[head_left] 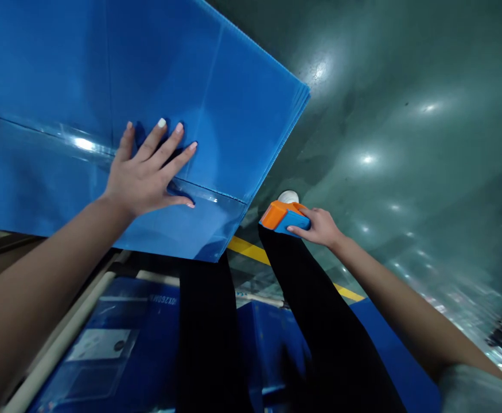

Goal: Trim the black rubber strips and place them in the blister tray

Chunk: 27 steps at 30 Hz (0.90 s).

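Note:
My left hand [147, 172] lies flat with fingers spread on a stack of blue corrugated plastic sheets [156, 63]. Shiny clear tape [88, 144] runs along the seam by the wrist, and another strip shows near the lower right corner. To the right of the stack, my right hand [319, 225] is closed around an orange and blue tape dispenser [283, 217]. It is held apart from the sheets, above my leg and a white shoe tip [289, 197]. The far side of the dispenser is hidden.
Below the sheets are blue boxes [147, 321], one with a clear label pocket [100, 344], and a pale rack tube [67, 338]. My legs in black trousers [319, 321] stand between them. A yellow line [251, 249] crosses the glossy green floor [405, 115].

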{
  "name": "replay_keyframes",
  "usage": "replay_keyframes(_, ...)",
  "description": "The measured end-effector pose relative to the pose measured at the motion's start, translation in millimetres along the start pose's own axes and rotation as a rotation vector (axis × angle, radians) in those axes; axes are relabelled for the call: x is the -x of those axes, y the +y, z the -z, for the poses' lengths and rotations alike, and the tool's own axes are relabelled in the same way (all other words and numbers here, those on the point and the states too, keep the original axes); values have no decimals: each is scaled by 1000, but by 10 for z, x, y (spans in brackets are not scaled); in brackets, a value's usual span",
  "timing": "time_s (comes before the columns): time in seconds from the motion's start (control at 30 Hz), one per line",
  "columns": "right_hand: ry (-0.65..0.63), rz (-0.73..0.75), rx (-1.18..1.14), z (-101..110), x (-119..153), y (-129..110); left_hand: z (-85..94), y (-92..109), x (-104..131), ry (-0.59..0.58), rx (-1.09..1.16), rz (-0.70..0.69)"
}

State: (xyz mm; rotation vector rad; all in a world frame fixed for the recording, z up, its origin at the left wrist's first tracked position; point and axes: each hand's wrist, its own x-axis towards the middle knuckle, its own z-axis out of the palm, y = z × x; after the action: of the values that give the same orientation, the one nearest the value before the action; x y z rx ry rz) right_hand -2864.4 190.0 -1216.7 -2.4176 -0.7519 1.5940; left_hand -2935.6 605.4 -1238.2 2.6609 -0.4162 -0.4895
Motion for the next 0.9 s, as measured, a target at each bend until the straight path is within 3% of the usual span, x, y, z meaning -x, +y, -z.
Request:
replay_keyframes(0.13,4,32,-28,-1,-6,32,35,21,-4,-28,-4,12)
replay_keyframes(0.43,-19,-13,29,-39,396,539,18,48,-14,-18,-33,11)
replay_keyframes(0.9,-28,-32,17,-117,286,563,66,107,-37,-49,-62,24)
